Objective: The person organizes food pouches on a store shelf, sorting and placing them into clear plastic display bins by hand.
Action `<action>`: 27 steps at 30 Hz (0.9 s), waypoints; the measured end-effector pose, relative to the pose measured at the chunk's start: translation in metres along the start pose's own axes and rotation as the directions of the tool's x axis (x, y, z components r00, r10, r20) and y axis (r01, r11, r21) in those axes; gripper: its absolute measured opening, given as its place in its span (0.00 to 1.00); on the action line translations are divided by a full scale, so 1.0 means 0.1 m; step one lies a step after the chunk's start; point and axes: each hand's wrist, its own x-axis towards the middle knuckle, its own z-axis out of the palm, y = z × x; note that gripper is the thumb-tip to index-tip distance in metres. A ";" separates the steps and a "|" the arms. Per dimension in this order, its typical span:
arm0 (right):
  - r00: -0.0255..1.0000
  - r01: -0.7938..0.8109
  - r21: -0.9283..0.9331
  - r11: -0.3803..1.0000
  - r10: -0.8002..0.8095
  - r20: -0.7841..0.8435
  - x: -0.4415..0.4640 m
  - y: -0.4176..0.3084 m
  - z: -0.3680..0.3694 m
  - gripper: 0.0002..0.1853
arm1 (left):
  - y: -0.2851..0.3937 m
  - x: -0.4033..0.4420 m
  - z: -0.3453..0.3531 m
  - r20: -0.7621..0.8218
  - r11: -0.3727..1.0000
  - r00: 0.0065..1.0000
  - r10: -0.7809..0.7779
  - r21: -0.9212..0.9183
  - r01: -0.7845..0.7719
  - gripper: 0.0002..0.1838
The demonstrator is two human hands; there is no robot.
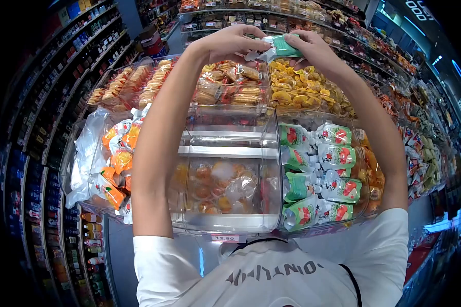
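Both hands are raised at the top middle, above the snack bins. My right hand grips a green and white pouch, its thumb on the green part. At the pouch's whitish left end, my left hand has its fingers pressed together around that end. Below on the right, a clear bin holds two columns of similar green and white pouches with red fruit pictures. Orange pouches lie in the left bin, partly hidden by my left arm.
A clear-lidded bin with round packaged items stands in the middle. Behind it are bins of wrapped biscuits and yellow packets. Shelves line the left. A price tag is at the front edge.
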 end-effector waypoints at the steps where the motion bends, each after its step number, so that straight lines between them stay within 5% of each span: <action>1: 1.000 0.009 -0.022 1.000 -0.009 -0.003 -0.25 -0.04 -0.11 0.25 | 0.10 -0.02 0.12 0.032 0.999 0.998 0.045 -0.022 -0.044 0.28; 4: 0.997 0.055 -0.066 0.996 -0.059 -0.058 -0.99 -0.13 -0.36 0.26 | 0.46 -0.05 0.59 0.100 0.990 0.986 0.136 0.007 -0.138 0.25; 10: 0.995 -0.090 -0.070 0.993 0.092 0.027 -2.24 -0.10 -0.65 0.17 | 0.98 -0.33 1.65 0.235 0.934 0.952 0.194 0.252 -0.253 0.19; 13: 1.000 0.004 -0.234 0.972 0.000 0.016 -2.70 0.05 -0.62 0.17 | 0.82 -0.44 2.14 0.187 0.643 0.766 0.616 0.442 -0.625 0.20; 17: 0.999 0.041 -0.553 0.832 -0.048 0.003 -3.22 -0.01 -0.40 0.21 | 0.89 -0.59 2.47 0.470 0.689 0.799 0.375 0.436 -0.579 0.10; 21: 0.995 0.091 -0.665 0.741 -0.095 0.030 -3.55 -0.12 -0.08 0.24 | 0.80 -0.73 2.57 0.611 0.802 0.752 0.245 0.308 -0.512 0.09; 24: 0.976 0.187 -0.744 0.642 -0.210 0.065 -3.63 -0.02 0.07 0.25 | 0.64 -0.78 2.54 0.689 0.788 0.677 0.261 0.253 -0.561 0.10; 27: 0.953 0.165 -0.802 0.575 -0.302 -0.021 -3.64 0.15 0.19 0.24 | 0.58 -0.82 2.59 0.611 0.809 0.774 0.167 0.364 -0.462 0.11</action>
